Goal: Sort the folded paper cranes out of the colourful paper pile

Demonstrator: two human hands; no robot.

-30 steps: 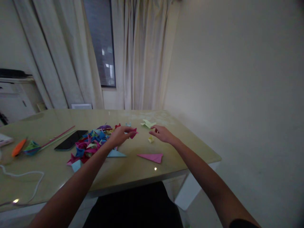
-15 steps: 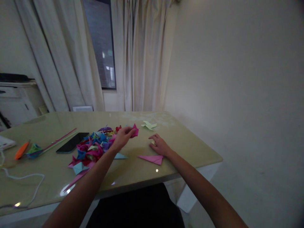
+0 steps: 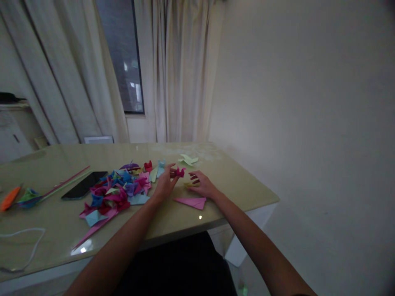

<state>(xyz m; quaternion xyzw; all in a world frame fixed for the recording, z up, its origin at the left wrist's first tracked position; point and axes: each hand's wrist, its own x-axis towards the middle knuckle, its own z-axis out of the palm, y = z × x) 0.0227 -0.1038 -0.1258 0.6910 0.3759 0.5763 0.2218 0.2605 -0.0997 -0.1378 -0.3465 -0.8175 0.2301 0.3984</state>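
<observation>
My left hand (image 3: 166,181) is closed on a small magenta origami piece (image 3: 180,172), held just above the table between thumb and fingers. Close by on the right, my right hand (image 3: 203,186) has its fingers apart. Beneath those fingers a small yellow folded paper (image 3: 189,186) lies partly hidden. A pink paper plane (image 3: 193,202) rests nearer the table's front edge, below my right wrist. Left of my left hand spreads a heap of folded paper pieces (image 3: 120,187) in pink, blue, purple and pale green.
A pale green pinwheel-shaped paper (image 3: 188,160) lies beyond my hands. To the left are a dark phone (image 3: 84,186), thin sticks (image 3: 66,181), an orange object (image 3: 10,199) and a white cable (image 3: 38,242). The glossy table (image 3: 240,185) ends near a wall at right.
The magenta piece in my left hand has come closer to my right hand and turned. My right fingers have spread, uncovering more of the yellow paper. The view has shifted slightly right.
</observation>
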